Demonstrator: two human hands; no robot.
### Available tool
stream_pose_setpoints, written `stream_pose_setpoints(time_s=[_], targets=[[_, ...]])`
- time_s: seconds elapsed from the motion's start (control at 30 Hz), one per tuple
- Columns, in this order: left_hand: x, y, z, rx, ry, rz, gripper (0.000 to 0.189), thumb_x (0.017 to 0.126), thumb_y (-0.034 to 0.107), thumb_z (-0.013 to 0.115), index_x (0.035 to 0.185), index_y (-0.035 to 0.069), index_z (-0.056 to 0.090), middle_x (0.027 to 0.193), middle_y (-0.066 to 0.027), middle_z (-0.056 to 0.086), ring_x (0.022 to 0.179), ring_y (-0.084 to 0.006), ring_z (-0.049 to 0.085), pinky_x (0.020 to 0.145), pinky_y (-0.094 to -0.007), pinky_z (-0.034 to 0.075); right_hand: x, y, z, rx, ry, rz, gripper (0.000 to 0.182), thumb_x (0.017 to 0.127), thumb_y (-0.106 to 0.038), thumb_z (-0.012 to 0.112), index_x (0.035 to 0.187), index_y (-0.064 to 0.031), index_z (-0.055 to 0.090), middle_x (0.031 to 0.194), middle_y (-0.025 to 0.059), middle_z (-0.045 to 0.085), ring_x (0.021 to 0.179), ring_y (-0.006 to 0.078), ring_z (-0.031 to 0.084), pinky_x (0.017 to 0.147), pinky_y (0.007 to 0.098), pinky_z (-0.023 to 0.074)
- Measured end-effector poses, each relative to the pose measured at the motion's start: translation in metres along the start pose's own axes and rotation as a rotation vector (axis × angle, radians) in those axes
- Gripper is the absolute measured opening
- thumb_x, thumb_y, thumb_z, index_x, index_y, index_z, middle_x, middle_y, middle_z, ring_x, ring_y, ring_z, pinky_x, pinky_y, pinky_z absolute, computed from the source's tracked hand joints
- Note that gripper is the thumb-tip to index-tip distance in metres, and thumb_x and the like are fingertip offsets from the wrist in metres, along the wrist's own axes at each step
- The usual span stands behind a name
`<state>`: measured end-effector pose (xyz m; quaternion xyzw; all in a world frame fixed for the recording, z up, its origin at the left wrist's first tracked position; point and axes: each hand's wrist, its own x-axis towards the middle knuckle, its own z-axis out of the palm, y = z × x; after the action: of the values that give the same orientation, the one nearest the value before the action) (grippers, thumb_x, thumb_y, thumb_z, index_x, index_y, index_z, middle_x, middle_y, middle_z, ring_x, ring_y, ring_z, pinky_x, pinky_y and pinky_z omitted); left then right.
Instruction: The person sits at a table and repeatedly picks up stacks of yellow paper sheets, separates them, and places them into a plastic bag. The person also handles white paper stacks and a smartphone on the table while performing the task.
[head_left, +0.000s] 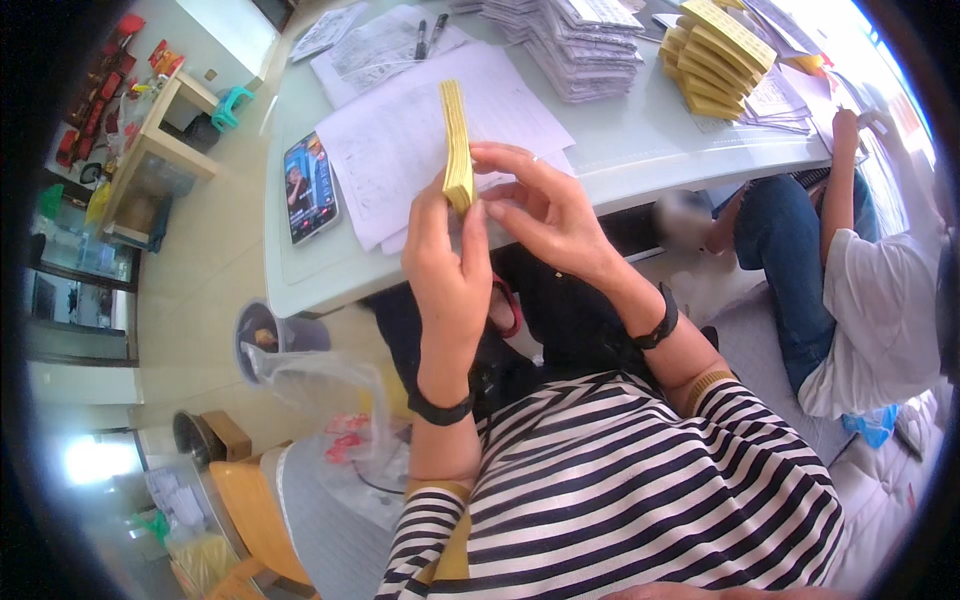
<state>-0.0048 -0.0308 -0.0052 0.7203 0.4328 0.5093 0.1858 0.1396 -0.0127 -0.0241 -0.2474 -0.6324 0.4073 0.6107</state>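
Note:
Both my hands are raised over the near edge of the table (600, 161). My left hand (448, 255) grips the lower end of a folded yellow paper bundle (455, 139), which stands upright with its layered edge towards me. My right hand (551, 217) has its fingers curled at the bundle's lower right side, the fingertips at or very near it; whether they press on it I cannot tell. Behind the bundle, white printed sheets (375, 165) lie on the table. A smartphone (310, 187) with a lit screen lies left of them.
Folded white paper stacks (577, 52) and yellow stacks (712, 60) stand at the back. Two pens (430, 37) lie on papers. A person in a white shirt (877, 322) sits at the right, a hand near papers. A bin (281, 337) stands below the left corner.

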Motion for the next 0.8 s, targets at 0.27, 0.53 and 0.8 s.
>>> stream_pose_setpoints(time_s=[0.27,0.53,0.8], targets=[[-0.004,-0.002,0.010,0.208,-0.010,0.217,0.044,0.090,-0.004,0.051,0.133,-0.010,0.045,0.127,-0.0314,0.050,0.113,-0.0470,0.054,0.094,-0.0458,0.047,-0.006,-0.007,0.006,-0.234,0.039,-0.057,0.052,0.086,-0.008,0.067,0.133,0.0031,0.048,0.125,0.0220,0.057,0.107,0.0258,0.062,0.090,0.0350,0.0506],[-0.002,0.007,0.008,0.028,0.002,0.201,0.049,0.083,-0.007,0.053,0.132,-0.004,0.052,0.127,-0.0243,0.053,0.112,-0.0371,0.058,0.093,-0.0380,0.048,-0.010,-0.021,0.009,-0.326,0.174,-0.062,0.045,0.085,-0.002,0.065,0.127,0.0044,0.051,0.111,0.0198,0.064,0.096,0.0230,0.066,0.086,0.0340,0.0518],[0.005,0.002,-0.004,-0.665,0.164,-0.244,0.061,0.092,0.009,0.062,0.142,-0.005,0.030,0.137,-0.0196,0.043,0.123,-0.0253,0.048,0.098,-0.0346,0.044,-0.016,-0.017,0.011,-0.543,0.220,-0.369,0.041,0.081,0.014,0.053,0.121,0.0046,0.056,0.116,0.0210,0.065,0.101,0.0320,0.068,0.085,0.0336,0.0531]])
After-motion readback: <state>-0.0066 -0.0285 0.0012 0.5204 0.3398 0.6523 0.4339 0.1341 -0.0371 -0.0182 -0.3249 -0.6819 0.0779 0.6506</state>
